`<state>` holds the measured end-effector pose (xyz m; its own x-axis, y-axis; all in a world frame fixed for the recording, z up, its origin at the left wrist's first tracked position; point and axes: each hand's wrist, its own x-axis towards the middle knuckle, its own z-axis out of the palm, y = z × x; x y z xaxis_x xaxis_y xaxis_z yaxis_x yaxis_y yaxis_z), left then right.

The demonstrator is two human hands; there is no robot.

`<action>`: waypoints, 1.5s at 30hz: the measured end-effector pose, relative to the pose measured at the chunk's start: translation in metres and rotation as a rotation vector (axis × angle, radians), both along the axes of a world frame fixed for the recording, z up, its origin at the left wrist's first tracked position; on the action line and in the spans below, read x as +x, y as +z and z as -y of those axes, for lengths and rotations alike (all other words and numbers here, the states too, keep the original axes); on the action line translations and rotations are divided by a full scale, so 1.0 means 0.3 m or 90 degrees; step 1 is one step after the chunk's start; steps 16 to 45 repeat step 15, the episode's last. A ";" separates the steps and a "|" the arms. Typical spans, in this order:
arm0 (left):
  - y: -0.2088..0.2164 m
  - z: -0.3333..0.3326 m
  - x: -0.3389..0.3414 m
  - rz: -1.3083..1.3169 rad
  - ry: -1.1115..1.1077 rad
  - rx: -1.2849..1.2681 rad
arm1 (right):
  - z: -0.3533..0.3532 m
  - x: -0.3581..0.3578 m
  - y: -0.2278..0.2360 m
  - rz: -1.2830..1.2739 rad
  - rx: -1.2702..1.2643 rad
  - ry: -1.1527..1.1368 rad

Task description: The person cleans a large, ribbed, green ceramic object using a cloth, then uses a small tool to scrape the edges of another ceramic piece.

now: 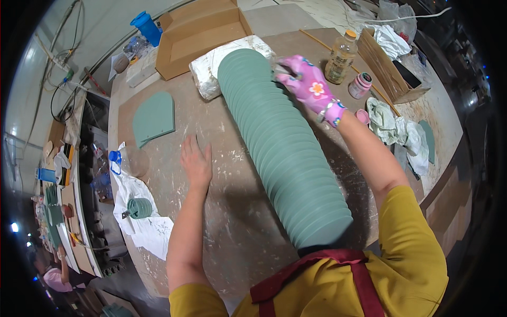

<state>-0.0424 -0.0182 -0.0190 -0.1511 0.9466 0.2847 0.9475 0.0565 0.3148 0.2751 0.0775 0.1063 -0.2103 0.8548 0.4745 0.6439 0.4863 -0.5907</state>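
A long row of flat green panels with rounded ends (288, 153) runs down the table, each overlapping the one behind it. The far end leans on a white wrapped block (208, 71). My right hand (309, 87), in a pink flowered glove, is at the right edge of the far panels. Its fingers are pinched together, and what they hold, if anything, is too small to make out. My left hand (196, 162) is bare and lies flat on the table, left of the row, fingers stretched out. Beyond it lie a few loose green panels (154, 119).
An open cardboard box (203, 31) and a blue cup (146, 27) stand at the back. To the right are a bottle with an orange cap (341, 57), a pink jar (360, 85) and crumpled cloths (388, 121). A white cloth (134, 185) carries a green coil-like item (140, 208).
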 end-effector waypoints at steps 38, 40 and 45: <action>-0.042 -0.018 -0.026 0.066 -0.022 -0.008 | -0.031 -0.460 0.093 0.688 0.028 0.281; -0.042 -0.018 -0.026 0.066 -0.022 -0.008 | -0.031 -0.460 0.093 0.688 0.028 0.281; -0.042 -0.018 -0.026 0.066 -0.022 -0.008 | -0.031 -0.460 0.093 0.688 0.028 0.281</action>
